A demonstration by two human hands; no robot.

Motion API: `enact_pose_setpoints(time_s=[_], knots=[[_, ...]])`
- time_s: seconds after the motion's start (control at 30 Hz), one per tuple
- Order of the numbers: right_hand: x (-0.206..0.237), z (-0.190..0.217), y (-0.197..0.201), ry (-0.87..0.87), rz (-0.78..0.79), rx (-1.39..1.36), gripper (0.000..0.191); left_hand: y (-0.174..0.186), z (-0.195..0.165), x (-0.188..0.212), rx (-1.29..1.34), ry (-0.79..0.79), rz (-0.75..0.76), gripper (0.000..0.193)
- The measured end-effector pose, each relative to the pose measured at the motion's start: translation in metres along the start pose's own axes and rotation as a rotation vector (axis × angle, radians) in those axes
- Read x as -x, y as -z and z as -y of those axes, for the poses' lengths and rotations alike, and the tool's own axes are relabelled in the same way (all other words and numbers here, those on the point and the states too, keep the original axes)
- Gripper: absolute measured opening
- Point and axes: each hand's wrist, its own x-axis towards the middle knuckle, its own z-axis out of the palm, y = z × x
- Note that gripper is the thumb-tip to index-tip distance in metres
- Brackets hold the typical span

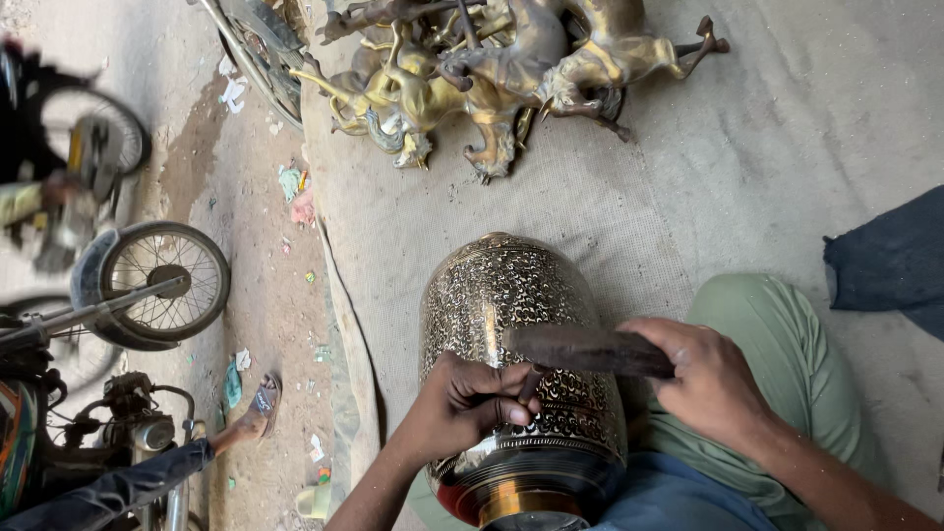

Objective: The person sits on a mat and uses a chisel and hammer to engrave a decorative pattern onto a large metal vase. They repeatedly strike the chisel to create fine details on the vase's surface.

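1. L hand (470, 401): fingers bunched, pinching a short dark chisel/punch (529, 385) w/ its tip on the vase wall. Hand rests on the metal, prob. to steady the tool.
2. R hand (710, 379): fist wrapped round the handle end of a dark hammer/mallet (588, 349), held crosswise above the punch. Head is blurred, can't say if it touches the punch top.
3. Brass vase (519, 364): big, engraved w/ dense black/gold pattern, lying on its side on the burlap mat (629, 206), near the mat's bottom edge. Neck end points to the person, propped btw their body and the knee in green trousers (787, 354); looks braced so it won't roll. Banded collar at the neck is plainer, w/ a red/orange glint; mouth cut off by bottom frame edge.
4. Far edge of mat: heap of brass animal figurines (492, 69), horse-like, tangled, count unclear, partly cut by top edge.
5. Dark blue cloth (890, 261) at the mat's right edge, cut off.
6. Off the mat's left edge: dirt ground w/ paper litter, a bike wheel (162, 285), motorbike parts at bottom-left, blurred.
7. Another person's sandalled foot (258, 408) and dark trouser leg at bottom-left; rest out of frame.
8. Punch tip hidden by L fingers; exact contact pt not visible.
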Motion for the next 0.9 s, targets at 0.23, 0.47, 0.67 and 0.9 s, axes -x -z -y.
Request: enact_pose_setpoints(time_s=[0.23,0.47,0.67,0.9], knots=[[0.005,0.001,0.000,0.023,-0.008,0.186,0.054,0.001,0.001,0.000,0.054,0.037,0.016,0.033],[0.012,0.004,-0.005,0.043,-0.051,0.038,0.043,0.003,0.000,0.000,0.039,0.067,0.025,0.030],[0.018,0.009,-0.005,-0.094,-0.010,0.074,0.036,0.003,-0.002,-0.002,-0.007,0.068,0.041,0.024],[0.021,0.014,-0.005,-0.074,-0.060,-0.093,0.034,0.005,-0.003,-0.003,-0.049,0.075,0.059,0.033]])
